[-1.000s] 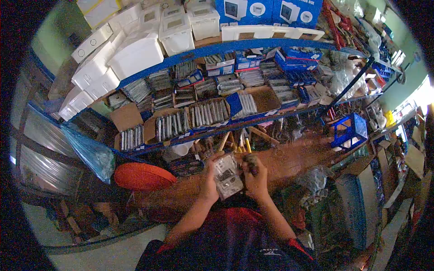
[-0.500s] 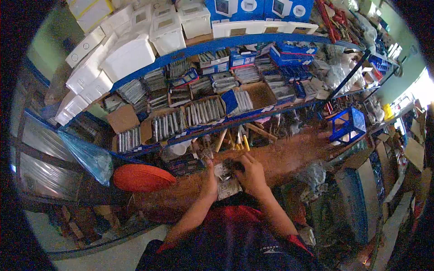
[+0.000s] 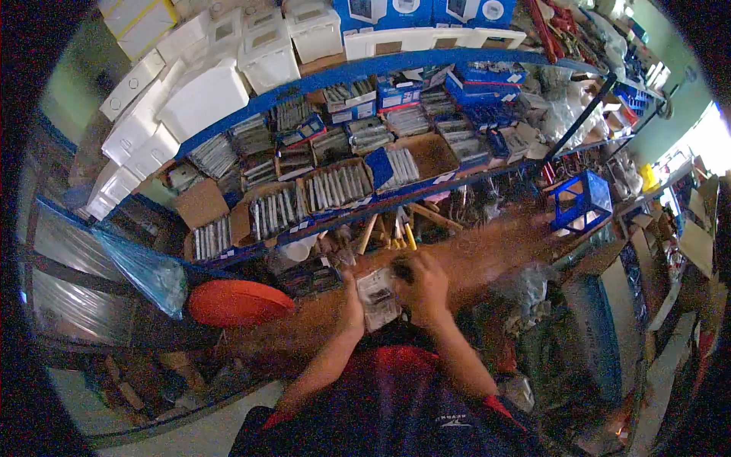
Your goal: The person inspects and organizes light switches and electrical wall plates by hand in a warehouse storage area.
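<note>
My left hand (image 3: 351, 306) grips the left edge of a flat, pale rectangular piece (image 3: 379, 298) with dark marks on its face, held in front of my chest above the bench. My right hand (image 3: 429, 289) is closed, its fingers bent round a small dark clump (image 3: 401, 269) at the piece's upper right. What kind of thing this clump is cannot be made out. The right fingertips are partly hidden and blurred.
A brown bench (image 3: 480, 255) runs under the hands, with a red oval object (image 3: 240, 302) at left and a blue frame (image 3: 582, 202) at right. Yellow-tipped tools (image 3: 410, 234) lie behind. Above, a shelf carries cartons (image 3: 339, 186) of thin packs and white boxes (image 3: 205, 95).
My right hand has shifted slightly up and right off the flat piece, baring more of its face. The piece now sits more upright in my left hand. The view has moved a little.
</note>
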### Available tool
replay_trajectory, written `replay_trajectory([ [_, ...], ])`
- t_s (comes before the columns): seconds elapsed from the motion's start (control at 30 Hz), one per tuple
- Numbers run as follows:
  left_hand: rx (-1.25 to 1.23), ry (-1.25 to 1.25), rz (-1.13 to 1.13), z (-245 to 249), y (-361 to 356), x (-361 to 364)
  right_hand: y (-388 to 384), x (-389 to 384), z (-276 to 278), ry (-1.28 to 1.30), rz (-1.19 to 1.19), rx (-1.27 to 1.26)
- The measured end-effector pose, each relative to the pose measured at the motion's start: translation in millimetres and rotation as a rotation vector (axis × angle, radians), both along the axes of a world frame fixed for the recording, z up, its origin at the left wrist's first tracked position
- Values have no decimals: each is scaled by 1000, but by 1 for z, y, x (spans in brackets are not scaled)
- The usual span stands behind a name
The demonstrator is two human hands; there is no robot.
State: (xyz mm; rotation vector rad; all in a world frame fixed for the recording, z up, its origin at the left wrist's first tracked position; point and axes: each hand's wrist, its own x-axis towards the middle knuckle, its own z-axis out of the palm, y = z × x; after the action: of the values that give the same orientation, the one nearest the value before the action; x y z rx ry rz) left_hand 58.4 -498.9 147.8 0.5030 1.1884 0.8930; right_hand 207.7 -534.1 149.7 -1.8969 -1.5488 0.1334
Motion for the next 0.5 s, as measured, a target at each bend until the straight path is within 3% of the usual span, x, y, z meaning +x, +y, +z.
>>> replay_trajectory([
  [0.1, 150, 255, -139, 62, -2, 6, -4, 23, -8, 362, -84, 72],
  [0.17, 196, 391, -237, 49, -4, 1, -11, 7, 24, 338, -96, 138],
  [0.23, 176, 512, -330, -22, 5, -8, -8, -15, 47, 241, -27, 195],
  [0.27, 239, 853, -455, -19, 4, -7, -7, -26, 42, 129, 22, 217],
  [0.37, 291, 407, -402, -16, -5, 3, -3, -37, 18, 107, 20, 119],
  [0.43, 323, 707, -472, -11, 0, 0, -1, -24, 8, 87, -3, -93],
  [0.5, 574, 417, -273, -35, -5, -6, -2, -8, 8, 121, -23, -353],
])
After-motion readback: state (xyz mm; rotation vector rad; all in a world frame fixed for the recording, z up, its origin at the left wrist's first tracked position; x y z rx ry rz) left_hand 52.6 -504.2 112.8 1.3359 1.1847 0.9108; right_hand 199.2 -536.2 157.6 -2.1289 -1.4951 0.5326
